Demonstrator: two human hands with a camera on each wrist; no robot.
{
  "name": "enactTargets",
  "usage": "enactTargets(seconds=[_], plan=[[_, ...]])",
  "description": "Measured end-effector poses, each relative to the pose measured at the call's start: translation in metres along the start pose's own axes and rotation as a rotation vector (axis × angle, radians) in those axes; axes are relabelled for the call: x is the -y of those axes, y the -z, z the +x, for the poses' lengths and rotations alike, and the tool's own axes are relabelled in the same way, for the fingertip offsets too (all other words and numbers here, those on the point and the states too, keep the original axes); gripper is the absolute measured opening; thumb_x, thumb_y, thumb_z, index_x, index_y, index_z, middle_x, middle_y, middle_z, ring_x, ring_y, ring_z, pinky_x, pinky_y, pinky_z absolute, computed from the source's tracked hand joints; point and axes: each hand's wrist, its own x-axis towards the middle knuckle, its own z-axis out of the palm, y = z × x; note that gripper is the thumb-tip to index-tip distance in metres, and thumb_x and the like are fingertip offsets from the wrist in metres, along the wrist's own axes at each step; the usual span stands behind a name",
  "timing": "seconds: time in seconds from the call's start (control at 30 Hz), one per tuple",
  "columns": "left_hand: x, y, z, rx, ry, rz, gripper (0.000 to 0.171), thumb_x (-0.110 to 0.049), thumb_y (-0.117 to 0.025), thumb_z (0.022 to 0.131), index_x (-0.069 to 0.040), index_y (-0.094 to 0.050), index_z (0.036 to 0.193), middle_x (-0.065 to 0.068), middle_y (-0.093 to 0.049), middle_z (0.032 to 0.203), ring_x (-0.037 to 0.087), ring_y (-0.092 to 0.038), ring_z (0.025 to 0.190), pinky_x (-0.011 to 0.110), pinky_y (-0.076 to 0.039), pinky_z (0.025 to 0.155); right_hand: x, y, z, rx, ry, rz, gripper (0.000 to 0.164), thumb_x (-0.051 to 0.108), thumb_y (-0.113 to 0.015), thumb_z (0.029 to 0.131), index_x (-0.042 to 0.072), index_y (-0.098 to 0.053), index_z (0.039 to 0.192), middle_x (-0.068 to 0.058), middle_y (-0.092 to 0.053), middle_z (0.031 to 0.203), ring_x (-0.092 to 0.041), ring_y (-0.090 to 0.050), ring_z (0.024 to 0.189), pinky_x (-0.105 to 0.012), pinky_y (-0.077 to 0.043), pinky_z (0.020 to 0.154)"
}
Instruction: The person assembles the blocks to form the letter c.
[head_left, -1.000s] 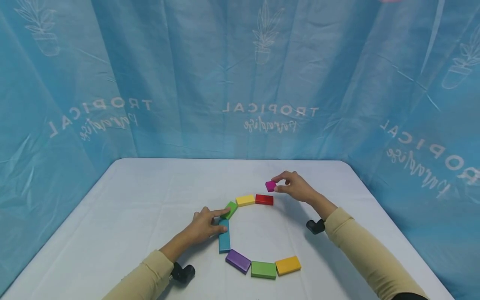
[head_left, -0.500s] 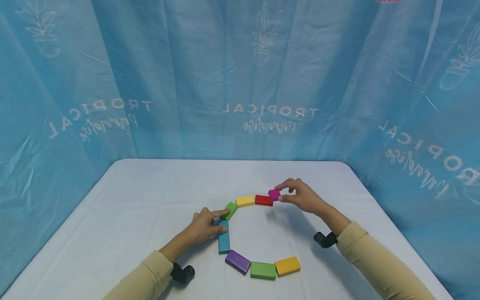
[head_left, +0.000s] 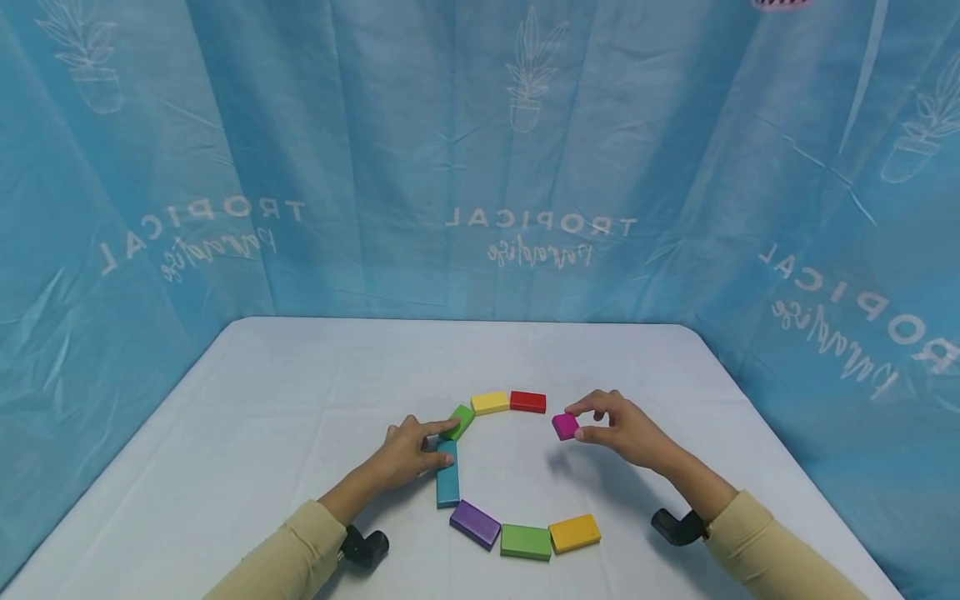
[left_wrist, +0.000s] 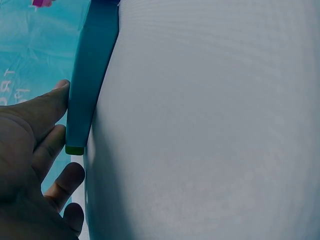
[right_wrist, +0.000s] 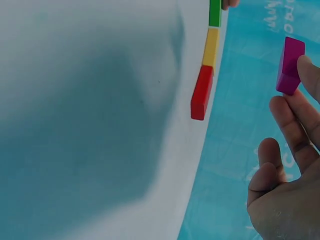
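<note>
My right hand (head_left: 632, 429) pinches a small magenta block (head_left: 566, 426) between thumb and fingers, held above the table to the right of the red block (head_left: 528, 402). The right wrist view shows the magenta block (right_wrist: 291, 65) against the blue curtain, clear of the table. My left hand (head_left: 405, 452) rests at the row's left side. Its straight index finger touches a small green block (head_left: 463, 419), and its thumb lies on a blue block (head_left: 447, 487). In the left wrist view the blue block (left_wrist: 92, 75) hides most of the green one.
The blocks form a curved line open on the right. A yellow block (head_left: 491, 403) lies beside the red one. Purple (head_left: 476, 524), larger green (head_left: 525, 542) and orange-yellow (head_left: 575, 533) blocks make the near side. A blue curtain (head_left: 480, 167) surrounds the white table (head_left: 300, 375).
My right hand has brought the magenta block nearer to me and slightly right, passing the red block's right end. My left hand and the laid blocks have stayed put.
</note>
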Motion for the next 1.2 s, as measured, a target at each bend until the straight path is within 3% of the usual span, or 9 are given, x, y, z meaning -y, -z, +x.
enactTargets(seconds=[0.67,1.2], plan=[[-0.002,-0.001,0.000,0.003,0.029,-0.002,0.057,-0.031,-0.078,0.080,-0.029,-0.059,0.134,0.005,-0.043,0.086,0.023,-0.034,0.082,0.034,-0.029,0.063,-0.002,-0.011,-0.047,0.078,-0.077,0.047,0.032,0.028,-0.075,0.084,0.017,-0.070,0.113,0.007,-0.061,0.108,-0.031,-0.047,0.103,-0.040,-0.040,0.077],[-0.002,0.000,0.000,0.005,0.020,-0.005,0.057,-0.031,-0.077,0.080,-0.028,-0.059,0.134,0.005,-0.043,0.085,0.023,-0.034,0.081,0.034,-0.028,0.063,-0.012,-0.011,-0.067,0.145,-0.054,0.014,0.027,0.029,-0.075,0.084,0.021,-0.071,0.109,0.007,-0.062,0.105,-0.027,-0.045,0.099,-0.038,-0.039,0.075]])
